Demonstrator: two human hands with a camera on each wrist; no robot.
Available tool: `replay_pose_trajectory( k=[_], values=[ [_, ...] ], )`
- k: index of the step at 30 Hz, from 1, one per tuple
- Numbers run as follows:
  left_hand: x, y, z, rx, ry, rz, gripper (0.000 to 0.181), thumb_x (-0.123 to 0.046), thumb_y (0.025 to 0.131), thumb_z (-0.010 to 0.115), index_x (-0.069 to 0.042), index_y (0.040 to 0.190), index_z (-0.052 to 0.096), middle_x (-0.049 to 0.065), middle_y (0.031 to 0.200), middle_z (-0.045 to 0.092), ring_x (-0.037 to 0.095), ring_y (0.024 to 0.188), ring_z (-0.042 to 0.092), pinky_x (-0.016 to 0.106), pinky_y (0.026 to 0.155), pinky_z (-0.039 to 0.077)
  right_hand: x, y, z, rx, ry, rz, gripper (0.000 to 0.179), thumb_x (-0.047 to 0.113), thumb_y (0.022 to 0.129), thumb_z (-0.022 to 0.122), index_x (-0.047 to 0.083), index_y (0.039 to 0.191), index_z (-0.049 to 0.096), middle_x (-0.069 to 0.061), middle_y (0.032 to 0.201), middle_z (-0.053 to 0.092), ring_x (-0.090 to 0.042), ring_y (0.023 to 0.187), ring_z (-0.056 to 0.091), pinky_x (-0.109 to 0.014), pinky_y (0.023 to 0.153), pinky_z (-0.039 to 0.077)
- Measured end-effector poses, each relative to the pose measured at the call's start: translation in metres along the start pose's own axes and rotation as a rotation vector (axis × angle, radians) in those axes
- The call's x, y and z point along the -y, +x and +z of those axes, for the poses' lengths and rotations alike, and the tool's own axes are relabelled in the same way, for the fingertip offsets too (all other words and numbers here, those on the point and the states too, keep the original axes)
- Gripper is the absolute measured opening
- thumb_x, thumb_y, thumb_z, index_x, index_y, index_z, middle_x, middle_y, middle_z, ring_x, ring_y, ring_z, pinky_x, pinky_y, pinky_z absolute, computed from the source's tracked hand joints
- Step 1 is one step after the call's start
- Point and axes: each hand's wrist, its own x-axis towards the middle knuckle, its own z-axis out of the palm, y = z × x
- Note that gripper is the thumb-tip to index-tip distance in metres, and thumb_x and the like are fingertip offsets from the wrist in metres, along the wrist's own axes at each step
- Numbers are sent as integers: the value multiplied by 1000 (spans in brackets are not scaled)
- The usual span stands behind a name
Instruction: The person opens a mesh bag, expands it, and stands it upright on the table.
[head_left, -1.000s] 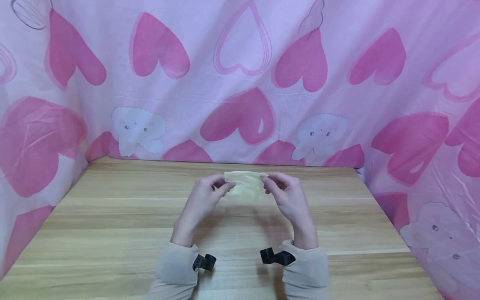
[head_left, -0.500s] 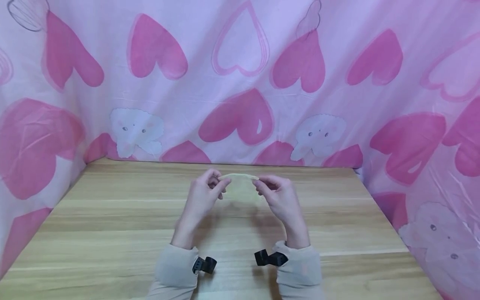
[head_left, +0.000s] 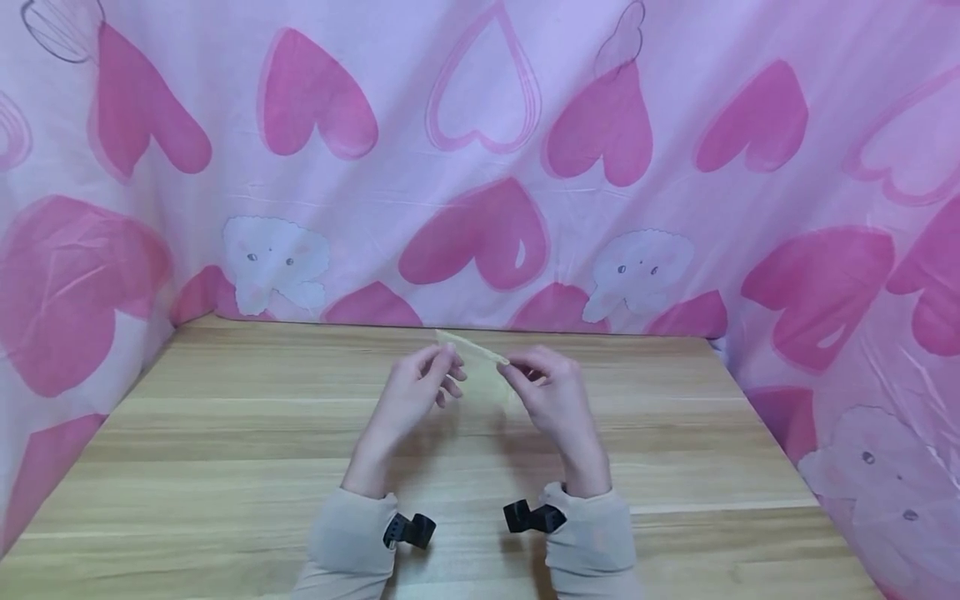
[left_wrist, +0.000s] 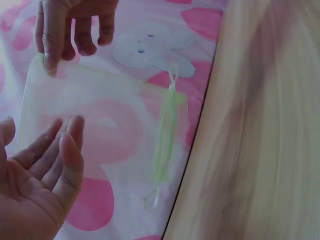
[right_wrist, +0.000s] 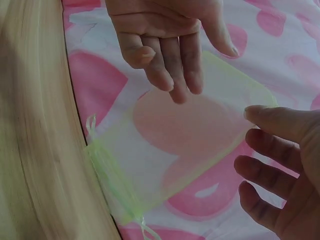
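A sheer, pale yellow-green drawstring bag [head_left: 486, 385] hangs upside down above the table. Its gathered, corded mouth [left_wrist: 166, 132] points down in the left wrist view, cord loops sticking out at both ends. Thumb and index finger of my right hand [head_left: 551, 387] pinch one corner of the bag's closed edge, clear in the right wrist view [right_wrist: 285, 165]. My left hand [head_left: 412, 383] is beside the other end, its fingers loosely bent and holding nothing. That free end slants up past the left fingertips. In the right wrist view the left fingers overlap the bag.
A wooden table [head_left: 247, 467] lies beneath both hands. Behind it and at the sides hangs a pink curtain [head_left: 480, 167] printed with hearts and white animals. Small black cameras [head_left: 410, 530] sit on both sleeved wrists.
Both hands pinched the bag's upper edge before; the left has now let go. The edge has swung to a slant, left end up and away, and my right hand has shifted left.
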Motion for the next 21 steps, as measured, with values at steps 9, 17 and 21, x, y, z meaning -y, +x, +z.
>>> replay_pose_trajectory(
  k=[9,17,21],
  values=[
    [-6,-1,-1,32,-102,-105,32,-28,101,55,2,106,68,15,95,71,24,73,69,45,67,56,6,-1,6,215,-40,-150,13,3,81,79,6,93,77,2,86,68,-11,76,63,-27,61,53],
    [-10,-3,-5,24,-30,-36,21,-24,96,65,-4,96,71,8,72,66,26,65,60,29,57,50,12,-3,11,306,-19,145,23,31,99,60,12,109,69,5,90,69,-11,81,63,-35,74,53],
    [-12,-4,-2,66,12,10,15,-23,92,71,-8,89,71,5,75,65,25,66,58,30,57,50,12,-2,15,302,48,214,29,35,101,54,12,114,66,0,87,68,-20,79,63,-34,69,51]
  ],
)
